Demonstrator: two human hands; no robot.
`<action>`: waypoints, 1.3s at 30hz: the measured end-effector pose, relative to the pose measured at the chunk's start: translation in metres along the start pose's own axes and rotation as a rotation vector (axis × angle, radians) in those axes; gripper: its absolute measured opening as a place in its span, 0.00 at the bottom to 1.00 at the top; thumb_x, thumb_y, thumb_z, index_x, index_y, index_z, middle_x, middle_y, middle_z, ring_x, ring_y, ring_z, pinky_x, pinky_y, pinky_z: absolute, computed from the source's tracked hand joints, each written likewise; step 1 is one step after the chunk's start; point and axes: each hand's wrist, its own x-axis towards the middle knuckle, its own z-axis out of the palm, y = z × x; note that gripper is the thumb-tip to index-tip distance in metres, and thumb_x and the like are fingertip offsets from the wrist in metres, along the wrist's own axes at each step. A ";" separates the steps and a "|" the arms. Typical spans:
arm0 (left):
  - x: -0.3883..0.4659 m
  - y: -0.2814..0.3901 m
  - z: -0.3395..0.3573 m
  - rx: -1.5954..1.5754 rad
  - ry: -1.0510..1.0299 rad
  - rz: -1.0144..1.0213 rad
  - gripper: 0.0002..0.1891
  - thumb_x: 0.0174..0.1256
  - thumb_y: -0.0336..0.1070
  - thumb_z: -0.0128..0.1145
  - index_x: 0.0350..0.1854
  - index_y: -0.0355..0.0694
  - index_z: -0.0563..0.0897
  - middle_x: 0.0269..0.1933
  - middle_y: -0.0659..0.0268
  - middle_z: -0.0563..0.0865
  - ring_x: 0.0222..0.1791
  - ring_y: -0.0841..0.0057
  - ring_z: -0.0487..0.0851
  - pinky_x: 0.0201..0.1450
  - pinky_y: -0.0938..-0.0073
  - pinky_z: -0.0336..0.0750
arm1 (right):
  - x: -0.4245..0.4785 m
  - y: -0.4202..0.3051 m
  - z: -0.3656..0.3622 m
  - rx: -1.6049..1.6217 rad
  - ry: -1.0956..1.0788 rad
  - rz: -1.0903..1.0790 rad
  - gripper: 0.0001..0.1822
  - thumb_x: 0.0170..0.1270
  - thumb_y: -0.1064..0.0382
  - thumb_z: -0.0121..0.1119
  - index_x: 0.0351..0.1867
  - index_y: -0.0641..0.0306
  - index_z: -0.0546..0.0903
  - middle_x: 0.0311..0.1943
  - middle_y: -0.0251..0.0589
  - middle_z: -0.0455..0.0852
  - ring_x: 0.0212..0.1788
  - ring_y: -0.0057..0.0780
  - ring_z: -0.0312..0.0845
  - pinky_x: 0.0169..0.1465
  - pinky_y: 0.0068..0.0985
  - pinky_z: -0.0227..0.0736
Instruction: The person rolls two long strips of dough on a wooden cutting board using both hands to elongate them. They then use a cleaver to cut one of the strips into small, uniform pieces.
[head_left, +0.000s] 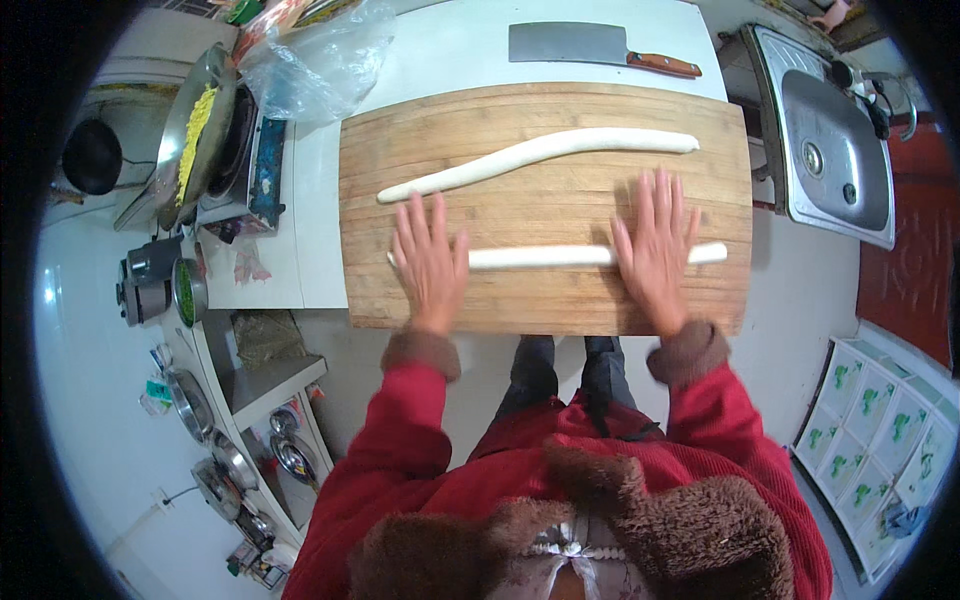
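Observation:
A long white rope of dough (536, 257) lies across the wooden cutting board (525, 300), nearer to me. My left hand (430, 259) rests flat over its left end, fingers spread and pointing away from me. Over the right part of the same rope lies my right hand (657, 244), palm down with fingers apart; the rope's right tip shows beyond it. Both hands are slightly blurred, and the dough beneath the palms is hidden. Farther back on the board, a second dough rope (555, 146) curves from left to right, its left tip just beyond my left fingertips.
A cleaver (570, 43) with a wooden handle lies behind the board, beside a clear plastic bag (319, 64). At left, a wok (166, 142) holding yellow food sits at a gas stove (262, 176). A bowl of chopped greens (187, 292) stands nearer. A steel sink (832, 150) is at right.

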 end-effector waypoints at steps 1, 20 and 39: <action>-0.031 0.000 -0.004 0.027 -0.106 0.017 0.34 0.76 0.47 0.55 0.81 0.44 0.65 0.84 0.53 0.58 0.83 0.44 0.51 0.82 0.42 0.44 | -0.032 0.011 -0.006 -0.020 -0.082 -0.031 0.38 0.75 0.40 0.51 0.82 0.51 0.62 0.84 0.44 0.56 0.86 0.45 0.44 0.84 0.56 0.27; 0.097 -0.047 0.001 -0.260 0.030 0.159 0.31 0.73 0.51 0.63 0.73 0.40 0.76 0.78 0.53 0.70 0.81 0.54 0.62 0.80 0.56 0.58 | 0.131 0.053 0.000 0.031 -0.191 -0.262 0.34 0.71 0.47 0.64 0.74 0.57 0.72 0.79 0.47 0.66 0.81 0.45 0.58 0.80 0.53 0.51; -0.016 -0.043 -0.066 -0.249 0.081 0.454 0.19 0.60 0.32 0.71 0.55 0.42 0.86 0.52 0.61 0.88 0.51 0.61 0.85 0.55 0.61 0.78 | -0.018 0.109 -0.073 0.059 0.049 -0.407 0.28 0.50 0.75 0.73 0.57 0.59 0.84 0.57 0.42 0.88 0.56 0.43 0.83 0.51 0.36 0.78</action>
